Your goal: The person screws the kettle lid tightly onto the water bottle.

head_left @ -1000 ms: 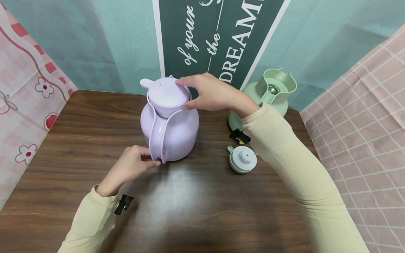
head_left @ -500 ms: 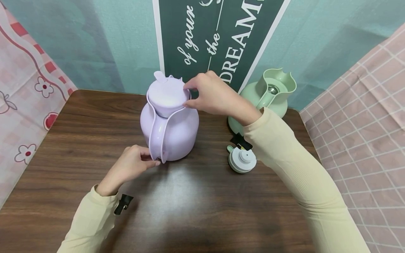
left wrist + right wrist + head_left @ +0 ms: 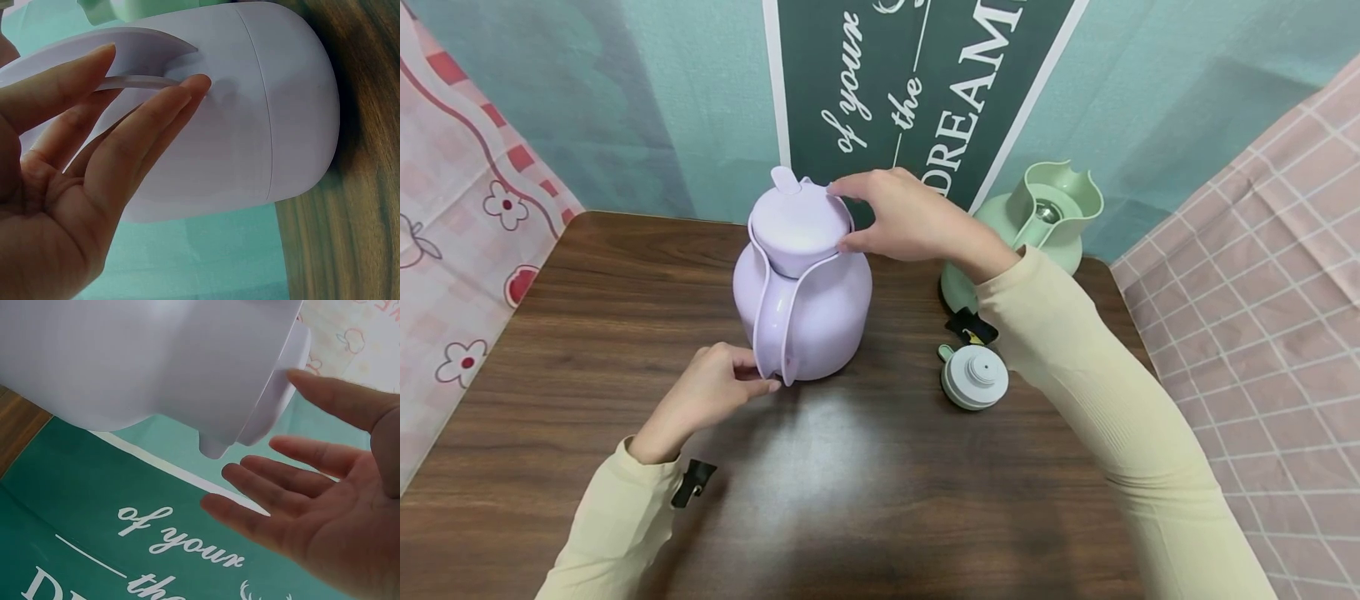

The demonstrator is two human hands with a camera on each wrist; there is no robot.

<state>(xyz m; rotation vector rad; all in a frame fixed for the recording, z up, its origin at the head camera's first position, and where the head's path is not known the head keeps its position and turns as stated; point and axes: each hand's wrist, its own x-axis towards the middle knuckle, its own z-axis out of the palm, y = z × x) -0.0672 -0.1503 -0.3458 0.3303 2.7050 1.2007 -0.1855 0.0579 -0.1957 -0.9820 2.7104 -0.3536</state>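
Note:
A lilac thermos jug [image 3: 827, 325] stands on the wooden table, its round lid [image 3: 797, 221] seated in the collar with the tab pointing to the back. My left hand [image 3: 718, 387] pinches the lower end of the jug's handle [image 3: 772, 333]; in the left wrist view, thumb and fingers [image 3: 156, 125] lie on either side of its edge. At the lid's right side is my right hand [image 3: 902, 215]. The right wrist view has its thumb [image 3: 331, 397] right at the lid's rim, while the other fingers are spread and extended, apart from the jug.
Behind my right forearm stands a green thermos jug [image 3: 1063, 250] with its mouth uncovered. A pale lid [image 3: 975, 379] with a green tab lies upside down on the table [image 3: 865, 500] in front of it. A dark green lettered poster [image 3: 880, 92] hangs behind the lilac jug.
The lid's tab has swung clockwise from the left to the back, mostly between the two earlier frames. My right-hand fingers have since parted a little at the lid; the left hand stays put.

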